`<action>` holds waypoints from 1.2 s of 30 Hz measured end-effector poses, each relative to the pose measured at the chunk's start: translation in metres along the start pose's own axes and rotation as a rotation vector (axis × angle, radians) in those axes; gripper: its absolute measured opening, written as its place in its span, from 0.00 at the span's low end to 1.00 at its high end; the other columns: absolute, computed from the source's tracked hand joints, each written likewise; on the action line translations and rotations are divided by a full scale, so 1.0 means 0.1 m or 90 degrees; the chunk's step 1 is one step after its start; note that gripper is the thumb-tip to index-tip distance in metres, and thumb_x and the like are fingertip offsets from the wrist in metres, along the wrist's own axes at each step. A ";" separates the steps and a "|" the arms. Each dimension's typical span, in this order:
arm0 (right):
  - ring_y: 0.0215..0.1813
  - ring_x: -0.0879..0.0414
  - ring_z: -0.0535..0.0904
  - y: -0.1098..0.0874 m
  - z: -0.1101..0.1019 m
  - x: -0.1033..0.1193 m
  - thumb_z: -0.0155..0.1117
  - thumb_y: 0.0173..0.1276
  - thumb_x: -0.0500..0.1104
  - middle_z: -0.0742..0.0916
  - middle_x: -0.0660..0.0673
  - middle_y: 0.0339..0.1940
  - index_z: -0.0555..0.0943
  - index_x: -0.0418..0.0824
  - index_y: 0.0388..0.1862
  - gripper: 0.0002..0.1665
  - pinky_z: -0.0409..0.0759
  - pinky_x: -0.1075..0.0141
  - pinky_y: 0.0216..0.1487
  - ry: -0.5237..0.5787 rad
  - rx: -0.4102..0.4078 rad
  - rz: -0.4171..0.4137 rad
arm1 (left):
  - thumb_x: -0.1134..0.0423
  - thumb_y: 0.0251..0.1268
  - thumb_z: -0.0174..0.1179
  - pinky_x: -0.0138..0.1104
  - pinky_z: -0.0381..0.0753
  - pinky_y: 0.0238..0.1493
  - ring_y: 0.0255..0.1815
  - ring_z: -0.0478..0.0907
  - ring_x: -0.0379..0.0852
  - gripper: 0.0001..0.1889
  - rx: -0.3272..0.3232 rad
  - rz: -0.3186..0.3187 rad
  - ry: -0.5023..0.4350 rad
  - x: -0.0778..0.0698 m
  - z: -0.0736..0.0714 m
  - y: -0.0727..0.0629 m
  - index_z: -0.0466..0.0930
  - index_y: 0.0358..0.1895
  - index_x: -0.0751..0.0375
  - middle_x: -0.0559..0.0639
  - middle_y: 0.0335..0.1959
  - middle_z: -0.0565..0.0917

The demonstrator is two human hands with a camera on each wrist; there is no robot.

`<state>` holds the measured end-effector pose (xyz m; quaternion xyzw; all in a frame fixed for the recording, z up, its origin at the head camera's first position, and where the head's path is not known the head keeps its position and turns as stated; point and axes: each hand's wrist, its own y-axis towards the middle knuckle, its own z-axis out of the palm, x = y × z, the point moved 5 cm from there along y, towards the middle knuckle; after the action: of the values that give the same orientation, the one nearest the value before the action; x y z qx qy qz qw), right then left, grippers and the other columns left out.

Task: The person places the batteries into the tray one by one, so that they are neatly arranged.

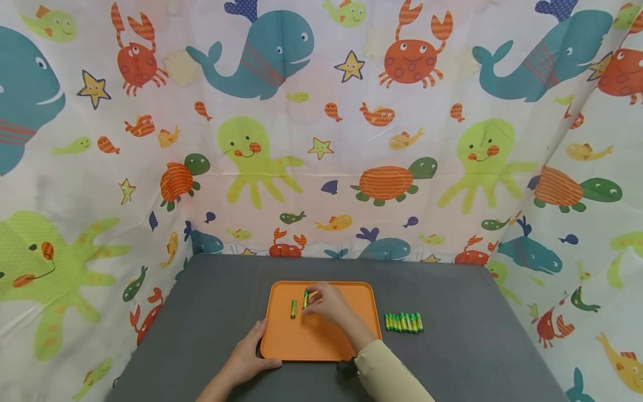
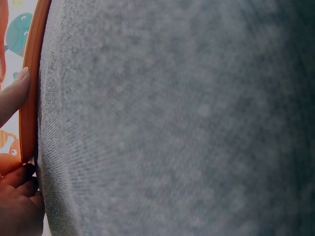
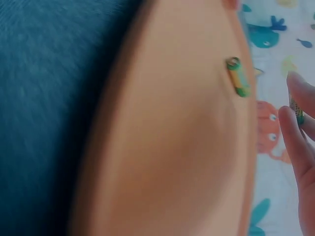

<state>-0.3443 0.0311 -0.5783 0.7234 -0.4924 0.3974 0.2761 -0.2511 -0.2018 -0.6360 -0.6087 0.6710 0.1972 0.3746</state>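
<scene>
An orange tray [image 1: 316,343] lies on the grey table, one green-and-yellow battery [image 1: 293,309] on it toward the left. Just right of that battery, my right hand [image 1: 329,304] pinches a second battery [image 1: 306,300] between thumb and fingers. In the right wrist view this held battery [image 3: 297,110] is mostly hidden by the fingers, while the other battery [image 3: 238,77] lies on the tray. My left hand [image 1: 246,354] holds the tray's front left corner, with fingers at the left side and thumb by the front edge. The left wrist view has its fingers against the orange rim [image 2: 30,113].
A row of several green-and-yellow batteries [image 1: 404,322] lies side by side on the table, right of the tray. The grey tabletop [image 1: 221,290] runs back to a curtain [image 1: 321,223] printed with sea animals, which also hangs along both sides.
</scene>
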 end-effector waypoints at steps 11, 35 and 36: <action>0.39 0.58 0.81 0.14 0.33 -0.16 0.82 0.54 0.38 0.86 0.43 0.42 0.82 0.34 0.60 0.33 0.82 0.67 0.38 -0.011 0.015 0.038 | 0.38 0.44 0.78 0.66 0.61 0.70 0.80 0.54 0.68 0.63 -0.001 0.012 0.003 0.02 0.01 0.01 0.53 0.81 0.60 0.66 0.80 0.57; 0.35 0.58 0.75 0.16 0.39 -0.22 0.82 0.54 0.40 0.82 0.45 0.36 0.84 0.35 0.58 0.32 0.78 0.66 0.40 -0.066 0.013 0.022 | 0.38 0.44 0.78 0.67 0.61 0.69 0.79 0.54 0.71 0.63 0.020 -0.022 -0.004 0.05 0.00 0.03 0.53 0.81 0.60 0.68 0.80 0.56; 0.35 0.58 0.75 0.15 0.39 -0.22 0.83 0.54 0.40 0.82 0.45 0.36 0.84 0.35 0.58 0.32 0.78 0.66 0.40 -0.065 0.014 0.022 | 0.38 0.44 0.78 0.66 0.61 0.69 0.79 0.54 0.71 0.63 0.020 -0.023 -0.002 0.05 0.01 0.04 0.52 0.81 0.60 0.69 0.80 0.56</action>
<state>-0.3512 0.0056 -0.6178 0.7370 -0.5141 0.3700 0.2358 -0.2543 -0.2043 -0.6411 -0.6146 0.6621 0.1809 0.3887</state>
